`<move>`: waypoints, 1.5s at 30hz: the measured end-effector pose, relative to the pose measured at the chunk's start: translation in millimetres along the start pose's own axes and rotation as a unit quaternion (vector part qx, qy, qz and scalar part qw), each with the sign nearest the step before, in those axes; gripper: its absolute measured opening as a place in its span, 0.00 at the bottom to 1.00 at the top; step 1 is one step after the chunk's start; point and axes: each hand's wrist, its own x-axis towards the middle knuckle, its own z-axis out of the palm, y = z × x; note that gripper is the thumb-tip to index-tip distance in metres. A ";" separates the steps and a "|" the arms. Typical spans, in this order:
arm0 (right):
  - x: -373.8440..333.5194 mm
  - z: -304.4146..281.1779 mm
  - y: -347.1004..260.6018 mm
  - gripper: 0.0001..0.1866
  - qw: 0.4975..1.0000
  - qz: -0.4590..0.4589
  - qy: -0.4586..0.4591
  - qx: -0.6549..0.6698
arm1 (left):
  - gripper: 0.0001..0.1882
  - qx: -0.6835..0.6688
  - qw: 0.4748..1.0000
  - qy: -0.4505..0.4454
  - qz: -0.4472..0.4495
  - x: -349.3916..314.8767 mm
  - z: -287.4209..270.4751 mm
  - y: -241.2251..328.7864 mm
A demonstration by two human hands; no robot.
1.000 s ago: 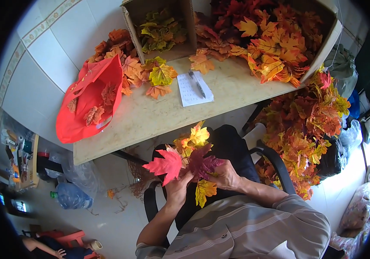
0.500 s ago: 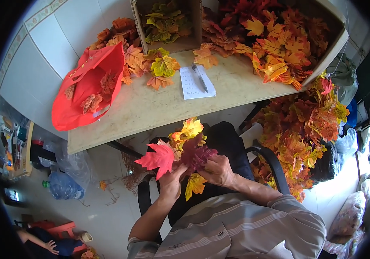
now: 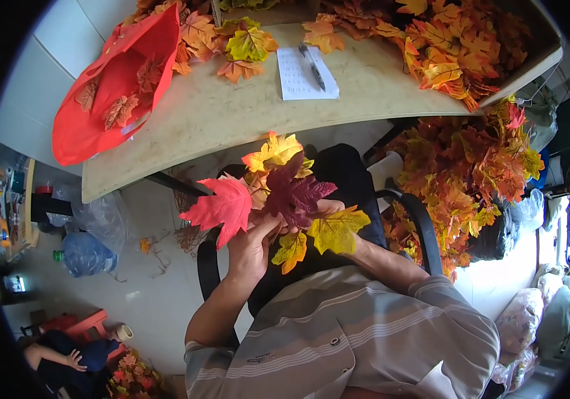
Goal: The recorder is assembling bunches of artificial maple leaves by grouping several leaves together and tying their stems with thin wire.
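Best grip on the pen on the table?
Probably a pinch across mid-barrel, from above on the person's side: the pen is slim and lies flat on the paper, slanting toward the near edge, nothing on top. An orange leaf sits near its far end.

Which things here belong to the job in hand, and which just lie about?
In the job:
- leaf bunch, in left hand
- right hand, partly hidden
- boxed leaves, probably

Apparently lying about, on the floor:
- bottle
- plastic bag

Splayed red, maroon and yellow leaves [image 3: 296, 193] between the hands [image 3: 248, 251]
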 end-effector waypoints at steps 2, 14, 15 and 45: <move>-2.4 4.5 -4.2 0.09 1.000 0.002 0.016 -0.017 | 0.06 -0.009 1.000 -0.014 -0.015 0.9 3.1 1.2; -12.0 7.2 -6.1 0.14 0.993 0.115 -0.014 0.012 | 0.10 -0.048 0.993 0.006 -0.105 3.4 -8.6 -4.7; -12.9 6.3 -5.3 0.14 0.992 0.122 -0.009 0.025 | 0.10 -0.039 0.994 0.004 -0.101 3.2 -9.0 -5.2; -17.4 -12.0 14.3 0.15 0.946 0.208 0.029 0.247 | 0.09 0.055 0.996 -0.037 -0.052 4.8 -9.3 -15.0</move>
